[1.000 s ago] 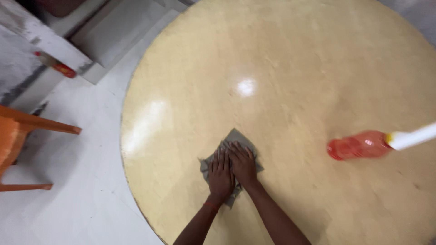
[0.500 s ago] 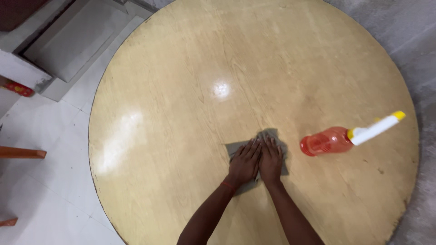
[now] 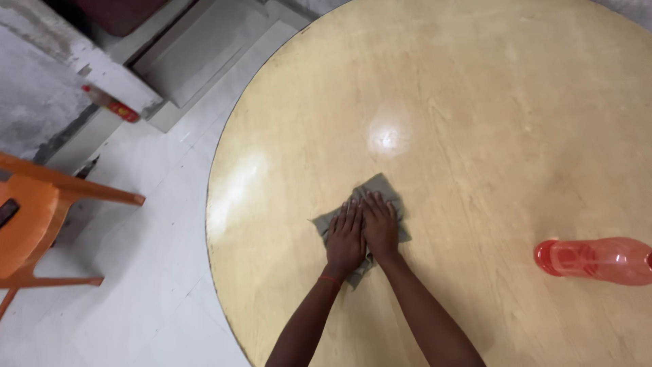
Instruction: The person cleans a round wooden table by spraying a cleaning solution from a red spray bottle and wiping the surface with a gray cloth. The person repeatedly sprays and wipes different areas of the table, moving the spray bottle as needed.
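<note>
Both of my hands press flat, side by side, on a grey cloth (image 3: 375, 189) that lies on a round, light wooden table (image 3: 475, 102). My left hand (image 3: 345, 238) covers the cloth's left part and wears a thin red band at the wrist. My right hand (image 3: 381, 226) touches it on the right, fingers pointing away from me. A red translucent spray bottle (image 3: 594, 261) lies on its side on the table, well to the right of my hands, its nozzle end cut off by the frame's edge.
An orange chair (image 3: 34, 217) stands on the white floor to the left of the table. A grey step or ledge (image 3: 190, 54) runs along the upper left, with a small red object (image 3: 122, 110) beside it.
My hands and the cloth have slid left across the table, away from the bottle, after a sweep toward it half a second ago. The view has shifted with them, bringing the chair back in.
</note>
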